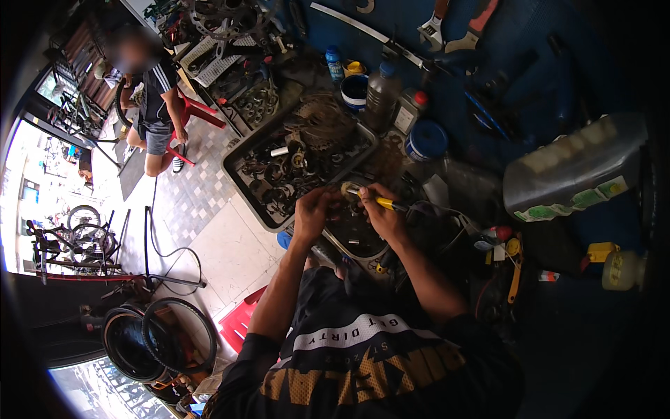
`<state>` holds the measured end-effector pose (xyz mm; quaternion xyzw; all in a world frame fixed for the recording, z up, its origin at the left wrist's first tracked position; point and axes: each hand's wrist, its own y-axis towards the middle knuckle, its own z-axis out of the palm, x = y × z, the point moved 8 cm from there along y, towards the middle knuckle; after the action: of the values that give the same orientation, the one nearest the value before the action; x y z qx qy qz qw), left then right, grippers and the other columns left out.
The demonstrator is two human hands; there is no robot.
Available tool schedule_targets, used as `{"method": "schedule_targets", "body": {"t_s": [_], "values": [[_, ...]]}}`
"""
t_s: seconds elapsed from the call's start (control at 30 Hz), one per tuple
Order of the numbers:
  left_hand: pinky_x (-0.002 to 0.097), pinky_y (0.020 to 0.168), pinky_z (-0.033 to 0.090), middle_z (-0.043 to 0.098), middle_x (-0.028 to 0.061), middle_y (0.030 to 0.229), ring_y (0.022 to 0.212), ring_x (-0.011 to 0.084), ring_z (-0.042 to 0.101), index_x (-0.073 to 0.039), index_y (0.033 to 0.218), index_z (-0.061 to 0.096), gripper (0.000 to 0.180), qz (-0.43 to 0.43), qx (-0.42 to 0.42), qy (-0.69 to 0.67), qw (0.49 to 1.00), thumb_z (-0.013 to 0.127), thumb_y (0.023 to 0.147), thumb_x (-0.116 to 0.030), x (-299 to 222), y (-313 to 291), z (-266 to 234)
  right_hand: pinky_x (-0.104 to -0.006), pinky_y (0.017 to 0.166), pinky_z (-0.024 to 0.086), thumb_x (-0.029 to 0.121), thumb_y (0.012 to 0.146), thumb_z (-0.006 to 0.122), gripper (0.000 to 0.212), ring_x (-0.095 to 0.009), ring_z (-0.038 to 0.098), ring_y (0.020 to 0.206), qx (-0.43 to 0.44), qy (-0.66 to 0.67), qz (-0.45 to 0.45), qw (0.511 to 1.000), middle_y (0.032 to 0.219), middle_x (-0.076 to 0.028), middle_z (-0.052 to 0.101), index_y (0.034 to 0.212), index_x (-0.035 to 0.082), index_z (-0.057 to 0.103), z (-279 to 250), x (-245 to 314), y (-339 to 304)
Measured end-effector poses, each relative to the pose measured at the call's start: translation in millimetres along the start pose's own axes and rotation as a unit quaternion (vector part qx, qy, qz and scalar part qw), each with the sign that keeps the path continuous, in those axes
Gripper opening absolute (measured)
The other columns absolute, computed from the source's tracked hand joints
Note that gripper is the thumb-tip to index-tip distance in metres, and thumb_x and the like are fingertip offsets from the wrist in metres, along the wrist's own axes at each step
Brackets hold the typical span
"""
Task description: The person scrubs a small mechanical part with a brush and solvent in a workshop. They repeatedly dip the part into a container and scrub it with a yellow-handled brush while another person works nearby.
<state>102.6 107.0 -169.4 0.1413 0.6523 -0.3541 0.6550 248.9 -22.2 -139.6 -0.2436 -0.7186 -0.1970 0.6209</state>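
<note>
The right hand (382, 215) covers the middle of the slim tool with a yellow-and-black handle (388, 203); whatever the left hand (311, 215) pinches is too dark and small to tell. Beyond the left hand, many small, dark metal parts (273, 183) blur together. Farther out — ahead and left of that hand — a seated person's head (134, 50) is blurred. Well ahead of the right hand, the upper edge cuts off the silver adjustable wrench's brown handle (441, 8).

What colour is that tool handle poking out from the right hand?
The tool handle looks mostly yellow, best seen in the head view.
</note>
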Motion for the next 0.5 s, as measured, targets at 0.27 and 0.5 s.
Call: {"method": "schedule_targets", "body": {"t_s": [0.27,0.5], "values": [[0.0311,0.076,0.063,0.077,0.0127,0.112,0.093,0.0165,0.074,0.007,0.128,0.070,0.033,-0.002,0.004,0.028,1.000,0.059,0.109,-0.017,11,8,-5,-0.0376,0.070,0.058,0.023,0.099,0.075,0.021,-0.030,0.076,0.080,0.039,-0.121,-0.191,0.973,0.088,-0.014,0.075,0.107,0.004,0.075,9,48,-14],[0.0309,0.078,0.063,0.077,0.0135,0.113,0.093,0.0178,0.074,0.008,0.129,0.069,0.034,-0.072,0.016,0.021,0.997,0.060,0.110,-0.018,16,5,-3,-0.0379,0.076,0.059,0.024,0.096,0.079,0.023,-0.029,0.077,0.088,0.050,-0.095,-0.195,0.975,0.094,-0.015,0.077,0.107,0.004,0.077,-3,34,-11]]}}
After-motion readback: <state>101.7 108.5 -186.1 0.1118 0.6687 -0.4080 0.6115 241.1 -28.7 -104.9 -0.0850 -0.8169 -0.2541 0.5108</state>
